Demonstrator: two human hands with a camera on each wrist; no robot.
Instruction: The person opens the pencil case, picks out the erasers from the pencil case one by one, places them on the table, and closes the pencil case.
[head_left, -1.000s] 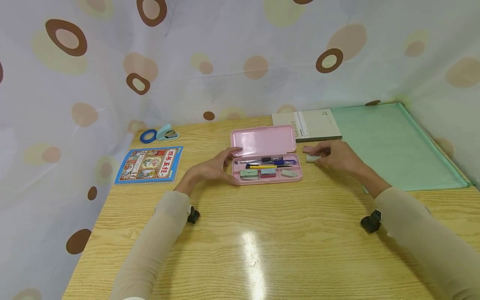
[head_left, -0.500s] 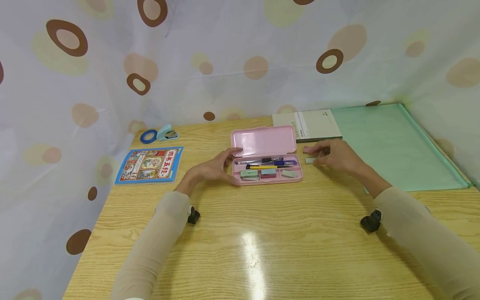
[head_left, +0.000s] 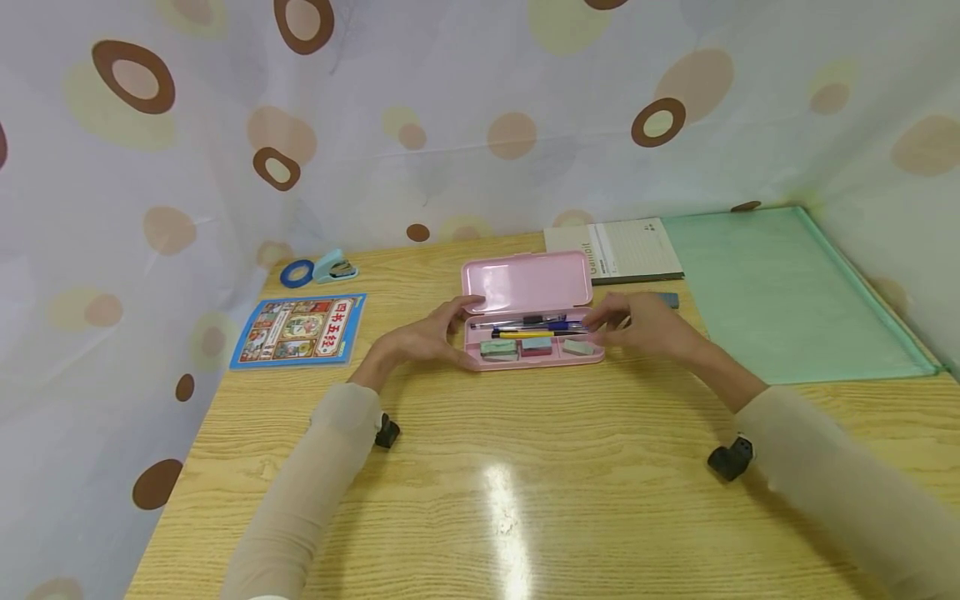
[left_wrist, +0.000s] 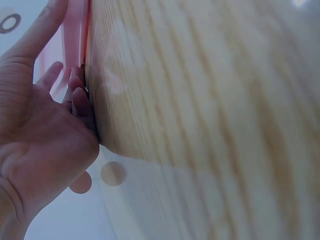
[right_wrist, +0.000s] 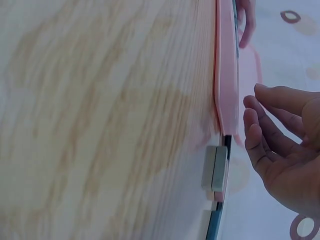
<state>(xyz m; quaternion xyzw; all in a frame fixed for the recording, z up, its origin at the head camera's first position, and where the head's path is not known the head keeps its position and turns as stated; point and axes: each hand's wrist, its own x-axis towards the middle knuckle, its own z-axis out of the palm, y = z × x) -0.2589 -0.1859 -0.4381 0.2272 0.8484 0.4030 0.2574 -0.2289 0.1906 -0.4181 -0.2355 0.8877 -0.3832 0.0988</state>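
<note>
Pink pencil case (head_left: 534, 286): left fingers (head_left: 457, 305) curled round left end; right fingers (head_left: 613, 305) parted, over right end.

The pencil case (head_left: 527, 283) looks like smooth, glossy plastic, and the blocks (head_left: 498, 350) in it have a matt finish. The counter (head_left: 420, 467) shows wood grain under a shiny surface. The notebook's (head_left: 626, 250) cover is matt card or paper, the booklet's (head_left: 298, 331) slicker paper; the sleeves (head_left: 302, 492) are soft, matt cloth
</note>
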